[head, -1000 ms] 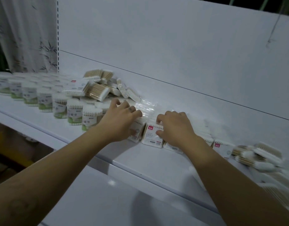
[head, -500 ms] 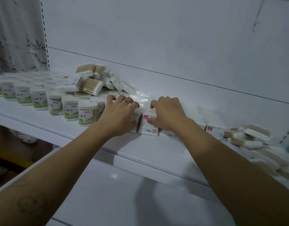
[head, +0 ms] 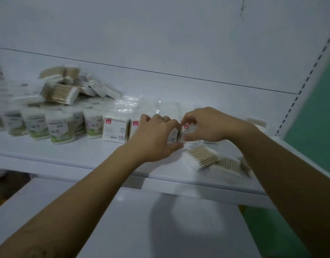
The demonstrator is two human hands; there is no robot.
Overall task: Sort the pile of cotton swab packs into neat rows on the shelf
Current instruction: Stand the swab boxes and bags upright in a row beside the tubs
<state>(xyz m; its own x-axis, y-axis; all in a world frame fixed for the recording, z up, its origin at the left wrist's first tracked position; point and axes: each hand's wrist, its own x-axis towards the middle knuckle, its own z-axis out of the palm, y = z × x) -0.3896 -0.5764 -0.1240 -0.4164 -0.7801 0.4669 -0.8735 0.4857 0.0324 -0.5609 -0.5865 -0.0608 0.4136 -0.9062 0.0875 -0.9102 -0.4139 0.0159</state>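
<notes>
Gripping an upright red-tagged pack [head: 174, 135], left hand [head: 156, 136] has fingers curled over its top and thumb under its near edge. Right hand [head: 207, 125] fingers curled, tips pinching the top of the next pack [head: 190, 125] just to the right, the two packs touching. Both sit mid-shelf [head: 86, 155], at the right end of a standing row of red-tagged packs [head: 114, 130]. Green-label tubs [head: 61, 129] lined up further left, blurred. Loose pile [head: 61, 93] at far left against the back panel. Flat wooden-stick packs [head: 203, 157] lie near right, by the right forearm. Clear bags [head: 130, 105] behind the row.
</notes>
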